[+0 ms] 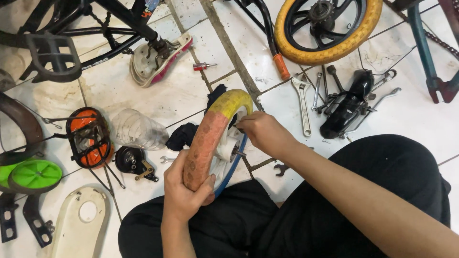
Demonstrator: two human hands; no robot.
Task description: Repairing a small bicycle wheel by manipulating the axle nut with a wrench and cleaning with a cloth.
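On the tiled floor (143,91), between the person's knees, a small bicycle wheel (215,138) is standing upright on its tread, and both hands are working on it. The wheel is already off the bicycle: its yellow and faded red tyre is sitting on a white rim with a blue edge, and the axle (240,154) is sticking out of the hub. So the removal seems to be done, I judge, while the work at the rim is going on and nothing is being put back together.

The left hand (184,191) is gripping the tyre from below, fingers curled around the tread and thumb pressing on its side, keeping the wheel steady. The right hand (260,131) is reaching across to the rim near the top, fingertips pinched together; whether they are holding some small part, I cannot tell.

Behind the wheel, an adjustable wrench (302,102), a black mudguard (349,105) and a bigger yellow-tyred wheel (327,28) are lying apart.
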